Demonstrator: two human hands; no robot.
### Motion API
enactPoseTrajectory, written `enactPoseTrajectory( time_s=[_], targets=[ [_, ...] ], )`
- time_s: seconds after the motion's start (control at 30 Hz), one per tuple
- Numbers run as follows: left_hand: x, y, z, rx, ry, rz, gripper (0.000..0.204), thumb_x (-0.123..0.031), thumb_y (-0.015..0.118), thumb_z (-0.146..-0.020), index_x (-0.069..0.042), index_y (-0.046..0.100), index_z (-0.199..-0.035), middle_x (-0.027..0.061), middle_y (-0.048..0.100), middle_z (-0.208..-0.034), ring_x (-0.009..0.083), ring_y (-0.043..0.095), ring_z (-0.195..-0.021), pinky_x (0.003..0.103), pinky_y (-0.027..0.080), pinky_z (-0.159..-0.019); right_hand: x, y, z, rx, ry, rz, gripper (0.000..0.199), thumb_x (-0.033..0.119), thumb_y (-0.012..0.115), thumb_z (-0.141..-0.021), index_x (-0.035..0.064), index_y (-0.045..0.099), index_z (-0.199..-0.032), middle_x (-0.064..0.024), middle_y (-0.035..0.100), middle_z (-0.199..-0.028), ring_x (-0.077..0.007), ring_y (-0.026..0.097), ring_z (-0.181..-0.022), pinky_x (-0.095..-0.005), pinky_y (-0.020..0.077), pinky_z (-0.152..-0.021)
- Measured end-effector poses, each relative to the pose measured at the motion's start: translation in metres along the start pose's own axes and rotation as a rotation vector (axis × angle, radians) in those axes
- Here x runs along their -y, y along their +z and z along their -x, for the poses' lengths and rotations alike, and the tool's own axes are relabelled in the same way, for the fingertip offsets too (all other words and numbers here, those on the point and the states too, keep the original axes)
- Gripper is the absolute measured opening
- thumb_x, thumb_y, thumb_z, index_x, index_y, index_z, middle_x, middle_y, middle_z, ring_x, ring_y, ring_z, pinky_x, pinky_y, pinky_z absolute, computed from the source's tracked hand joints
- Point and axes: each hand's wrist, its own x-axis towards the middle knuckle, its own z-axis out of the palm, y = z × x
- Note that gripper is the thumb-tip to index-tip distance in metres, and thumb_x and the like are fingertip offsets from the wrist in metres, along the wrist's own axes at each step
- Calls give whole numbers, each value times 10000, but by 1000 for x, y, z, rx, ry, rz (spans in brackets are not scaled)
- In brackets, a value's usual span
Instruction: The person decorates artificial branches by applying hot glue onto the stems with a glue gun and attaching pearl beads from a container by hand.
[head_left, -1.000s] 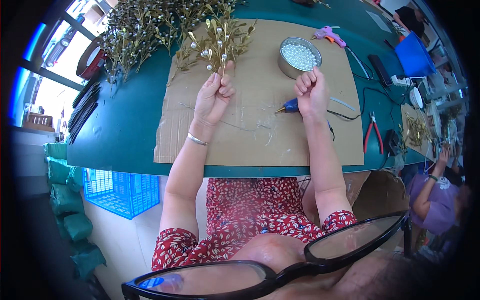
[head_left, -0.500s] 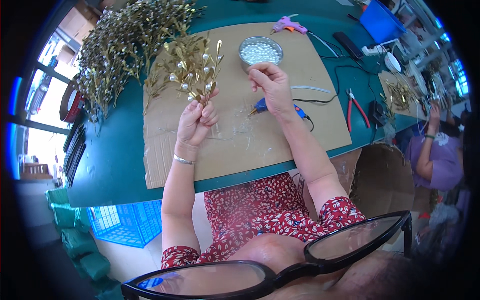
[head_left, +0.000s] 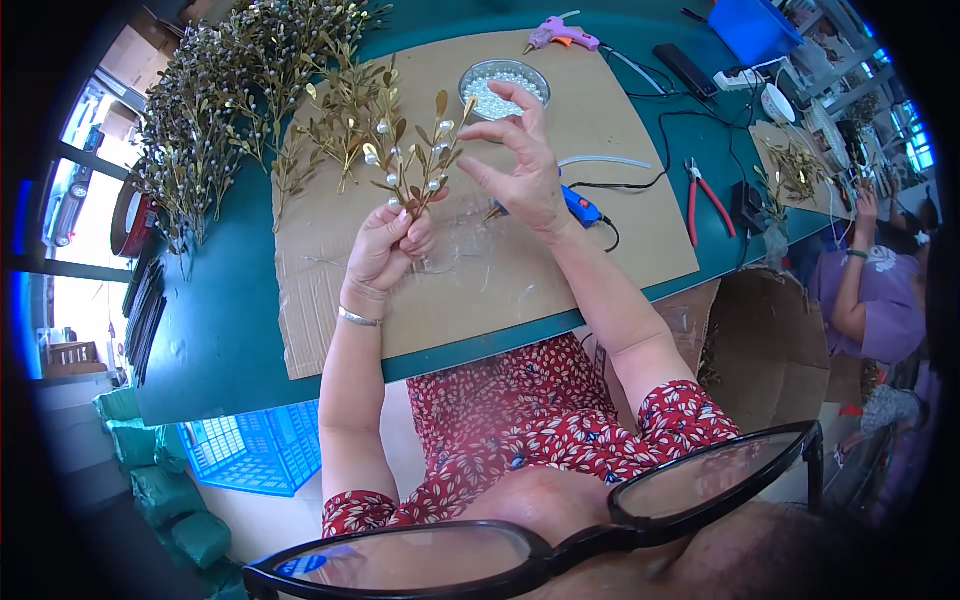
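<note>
**Gold sprig up over the cardboard**

Left hand (head_left: 385, 240) grips the stem of a gold-leafed sprig (head_left: 415, 160) dotted with white pearls, upright above the cardboard sheet (head_left: 620, 230). Right hand (head_left: 520, 160) pinches at a leaf tip, other fingers spread.

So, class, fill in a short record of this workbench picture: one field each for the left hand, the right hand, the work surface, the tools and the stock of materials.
left hand: grips stem of gold sprig with white pearls
right hand: raised beside sprig tips, fingers pinched
surface: cardboard sheet on green table
tools: blue glue gun, pink glue gun, red pliers
stock: tin of pearls, pile of gold sprigs
</note>
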Motion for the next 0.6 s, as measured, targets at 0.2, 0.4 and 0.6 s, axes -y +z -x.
enactPoseTrajectory(
  time_s=[0.2,0.4,0.6],
  targets=[
    [-4,2,0,-40,-19,-7,456,-155,518,-924,119,404,-1270,-20,419,-689,52,354,-576,202,305,-534,2,10,-3,9,-44,56,199,80,765,-660,117,694,-842,-86,430,-1302,-255,379,-1193,-351,378,-890],
    [-2,9,5,-49,-62,38,349,-114,468,-940,82,453,-1228,-35,415,-693,46,367,-588,179,313,-531,9,4,1,67,18,68,151,58,741,-677,100,688,-812,-81,477,-1274,-261,391,-1208,-351,376,-892],
    [-5,12,9,-43,-81,-48,322,-143,457,-951,45,477,-1211,-42,430,-698,37,364,-569,172,322,-516,8,9,4,-53,20,159,54,58,646,-799,43,617,-841,-108,480,-1250,-270,412,-1194,-359,360,-937]
  ],
)
